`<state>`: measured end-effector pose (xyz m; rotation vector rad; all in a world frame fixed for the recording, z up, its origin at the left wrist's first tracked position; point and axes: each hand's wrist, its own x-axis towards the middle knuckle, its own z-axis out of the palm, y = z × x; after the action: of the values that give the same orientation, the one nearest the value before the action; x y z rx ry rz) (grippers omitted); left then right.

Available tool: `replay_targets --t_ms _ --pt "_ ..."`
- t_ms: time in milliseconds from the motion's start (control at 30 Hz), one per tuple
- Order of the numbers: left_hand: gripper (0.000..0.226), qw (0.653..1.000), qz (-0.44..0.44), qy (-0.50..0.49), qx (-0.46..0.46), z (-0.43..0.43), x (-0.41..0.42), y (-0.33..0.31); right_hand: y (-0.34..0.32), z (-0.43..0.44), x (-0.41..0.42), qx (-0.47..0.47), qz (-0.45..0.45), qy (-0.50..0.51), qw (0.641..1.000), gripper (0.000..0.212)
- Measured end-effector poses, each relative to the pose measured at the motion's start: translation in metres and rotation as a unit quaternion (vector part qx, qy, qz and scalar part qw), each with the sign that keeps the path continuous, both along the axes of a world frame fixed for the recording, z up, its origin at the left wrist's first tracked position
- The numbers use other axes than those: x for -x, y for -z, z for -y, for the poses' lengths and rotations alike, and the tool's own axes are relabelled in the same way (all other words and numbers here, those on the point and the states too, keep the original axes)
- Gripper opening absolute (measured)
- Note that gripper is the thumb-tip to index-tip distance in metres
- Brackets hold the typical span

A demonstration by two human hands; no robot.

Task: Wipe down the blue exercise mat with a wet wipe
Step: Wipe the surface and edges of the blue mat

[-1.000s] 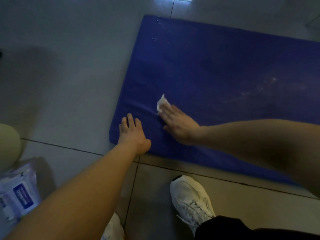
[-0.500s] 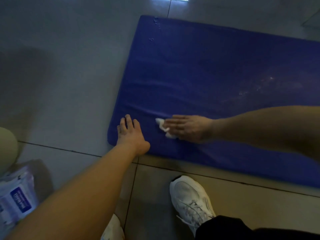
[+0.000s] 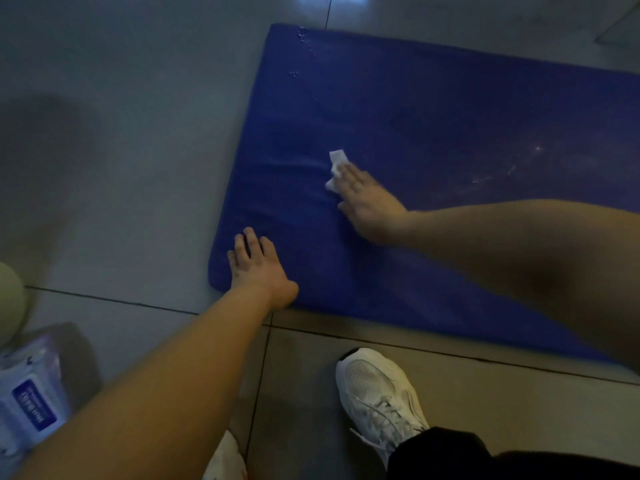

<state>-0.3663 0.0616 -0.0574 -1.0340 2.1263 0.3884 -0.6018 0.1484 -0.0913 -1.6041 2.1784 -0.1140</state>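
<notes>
Pressing flat on the blue exercise mat (image 3: pixel 450 109), the right hand (image 3: pixel 372 206) has its fingers straight and together on top of a white wet wipe (image 3: pixel 337 161), which is crumpled and sticks out past the fingertips on the far side. The left hand (image 3: pixel 258 268) lies palm-down with its fingers stretched out and slightly spread on the mat's near left corner, gripping nothing.

At the lower left edge of the view a soft pack of wipes (image 3: pixel 31 400) with a blue label lies on the tiled floor (image 3: pixel 121 133). Whether its flap is lifted, and what remains inside, cannot be made out. Just beyond the pack a pale rounded object (image 3: pixel 8 299) is cut off by the frame edge.

The mat lies flat on the floor with its short end facing left, and its long axis runs across the view to the right, where it passes out of frame, slanting a little toward the person on that side. The wipe sits near that left end, about midway between the far and near long edges. Small water drops (image 3: pixel 301 34) show at the far left corner. A white shoe (image 3: pixel 377 393) stands on the floor just off the mat's near edge.
</notes>
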Motion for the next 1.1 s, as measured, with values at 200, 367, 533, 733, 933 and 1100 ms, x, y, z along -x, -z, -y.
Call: replay_targets --t_ms 200,367,533,733,933,1100 --pt "0.109 1.0 -0.009 -0.002 0.006 0.0 0.0 0.003 0.007 -0.044 -0.096 -0.029 0.052 -0.164 0.985 0.064" --pt "0.11 1.0 -0.015 -0.007 0.006 -0.002 0.0 0.005 0.013 -0.027 -0.08 -0.034 -0.019 -0.178 0.983 0.07" --pt "0.11 1.0 -0.016 -0.019 -0.002 -0.002 -0.001 0.007 0.016 0.019 -0.082 -0.056 -0.036 -0.082 0.994 0.072" --pt "0.113 1.0 -0.009 -0.024 -0.006 -0.003 0.001 0.008 0.013 0.038 -0.07 -0.04 -0.016 -0.035 0.998 0.068" --pt "0.111 1.0 -0.01 -0.021 -0.011 -0.002 -0.001 0.01 0.012 0.016 0.011 -0.033 -0.033 0.153 0.987 0.063" --pt "0.112 0.999 -0.011 -0.025 -0.016 -0.002 0.0 0.01 0.006 -0.026 0.068 -0.145 -0.084 0.349 0.922 0.06"
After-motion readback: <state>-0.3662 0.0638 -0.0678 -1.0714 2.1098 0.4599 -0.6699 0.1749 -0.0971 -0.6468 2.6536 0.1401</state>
